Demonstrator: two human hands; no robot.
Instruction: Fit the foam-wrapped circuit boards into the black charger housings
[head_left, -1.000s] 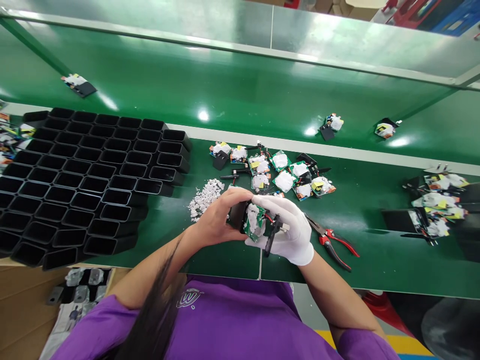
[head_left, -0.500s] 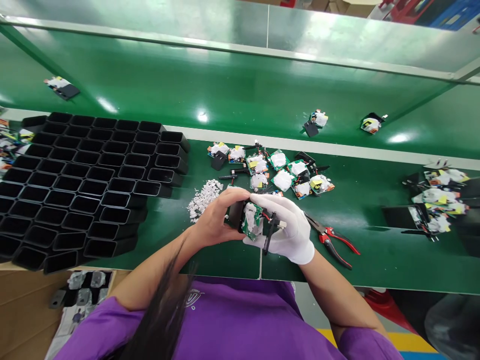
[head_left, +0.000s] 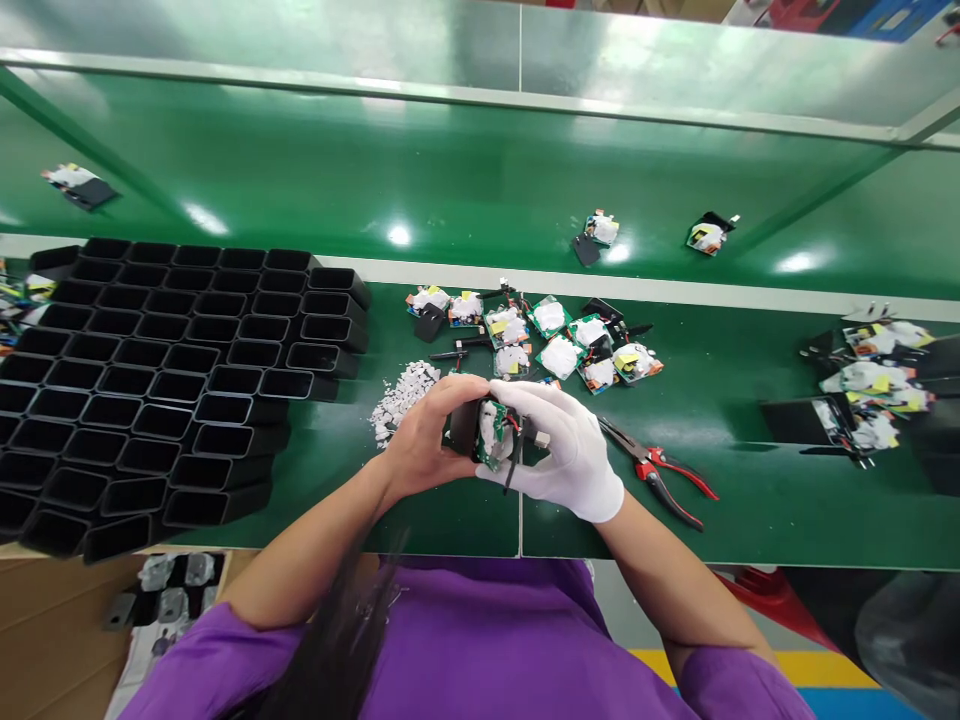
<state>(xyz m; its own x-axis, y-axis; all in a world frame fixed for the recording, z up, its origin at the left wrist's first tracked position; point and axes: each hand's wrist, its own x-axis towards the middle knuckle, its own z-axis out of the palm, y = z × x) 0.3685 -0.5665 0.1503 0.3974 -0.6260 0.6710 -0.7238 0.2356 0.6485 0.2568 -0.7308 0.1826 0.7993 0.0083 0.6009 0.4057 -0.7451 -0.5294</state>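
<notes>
Bare-skinned, my left hand (head_left: 429,435) wraps round a black plastic case (head_left: 465,428) near the bench's front edge. My right hand (head_left: 566,450), in a white glove, grips a green circuit board (head_left: 491,432) smeared with white filler, which sits at the case's open end, partly inside it. Red and black wires run from the board to a black end piece (head_left: 517,455) with metal prongs, beside the gloved fingers. How deep the board sits is hidden by my fingers. Red-handled pliers (head_left: 660,475) lie just right of the glove.
Rows of black cases (head_left: 157,385) stand open end up on the left. Behind my hands lie several filler-covered boards (head_left: 561,355) and a heap of white crumbs (head_left: 403,395). More boards and cases (head_left: 874,390) lie at the right. A shelf bar (head_left: 450,95) crosses the back.
The board has gone further into the case, and the end piece has tilted and come closer to it. Both hands shifted slightly left in view as the camera turned a little.
</notes>
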